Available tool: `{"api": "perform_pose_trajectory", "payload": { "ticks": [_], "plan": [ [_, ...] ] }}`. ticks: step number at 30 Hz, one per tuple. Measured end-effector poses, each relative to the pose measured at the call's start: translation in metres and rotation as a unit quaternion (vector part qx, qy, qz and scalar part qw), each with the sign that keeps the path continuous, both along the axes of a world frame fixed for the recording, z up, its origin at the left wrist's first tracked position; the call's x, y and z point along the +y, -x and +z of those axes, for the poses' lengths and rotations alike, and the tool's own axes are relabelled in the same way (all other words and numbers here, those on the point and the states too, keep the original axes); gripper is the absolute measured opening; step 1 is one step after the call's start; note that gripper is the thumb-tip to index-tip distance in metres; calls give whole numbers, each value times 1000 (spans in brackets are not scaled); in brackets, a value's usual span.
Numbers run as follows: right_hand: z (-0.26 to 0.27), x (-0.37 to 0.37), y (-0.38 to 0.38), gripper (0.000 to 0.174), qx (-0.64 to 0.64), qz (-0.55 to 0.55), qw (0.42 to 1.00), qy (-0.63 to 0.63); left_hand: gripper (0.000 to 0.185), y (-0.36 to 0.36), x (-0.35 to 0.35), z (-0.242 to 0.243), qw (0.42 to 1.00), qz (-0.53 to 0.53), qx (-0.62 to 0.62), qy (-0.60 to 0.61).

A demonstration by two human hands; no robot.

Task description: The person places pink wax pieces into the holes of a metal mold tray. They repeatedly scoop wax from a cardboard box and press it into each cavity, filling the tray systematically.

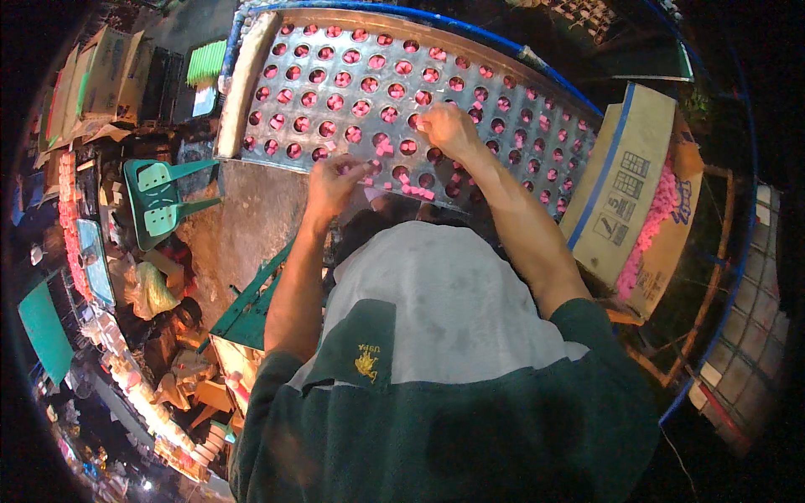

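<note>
Before me lies a metal tray (377, 135) with rows of round holes, and small pink pieces (385, 148) sit in most of them. My left hand (333, 183) is over the tray's near edge, thumb and fingertips close together beside a hole. Whether a piece is between them is too small to tell. Farther right, my right hand (448, 131) reaches over the middle rows, its fingertips bunched at the rim of a hole. What those fingertips may hold is hidden. Several loose pink pieces (415, 190) lie on the metal along the near edge, between the holes.
At right stands an open cardboard box (619, 182) filled with pink pieces (651, 220). A green plastic chair (154, 195) lies to the left, above the bare floor (251, 214). More cardboard boxes (104, 82) are stacked at far left. A blue pipe (440, 24) runs behind the tray.
</note>
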State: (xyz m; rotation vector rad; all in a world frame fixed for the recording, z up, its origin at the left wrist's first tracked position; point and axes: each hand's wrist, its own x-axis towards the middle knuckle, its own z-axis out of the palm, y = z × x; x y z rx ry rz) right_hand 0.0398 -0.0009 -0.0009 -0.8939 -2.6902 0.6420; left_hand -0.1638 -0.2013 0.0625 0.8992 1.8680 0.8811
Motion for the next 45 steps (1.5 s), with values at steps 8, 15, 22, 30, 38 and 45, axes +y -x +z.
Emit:
{"api": "perform_pose_trajectory", "payload": {
  "ticks": [8,15,22,30,38,45],
  "plan": [
    [18,4,3,16,103,-40,990,84,30,-11,42,-5,924,-202,324,22],
    [17,-46,38,23,11,110,993,41,27,-15,47,-44,910,-189,368,8],
    [66,-22,-7,22,83,5,926,367,26,38,13,11,947,47,-316,37],
    [58,-53,-61,28,-108,35,925,361,30,16,39,14,961,-108,-253,34],
    [54,-95,-43,38,-197,67,947,246,28,-46,75,-25,821,-512,253,15],
    [78,-94,-44,32,-237,88,942,220,23,-35,67,-48,792,-552,260,5]
  ]
}}
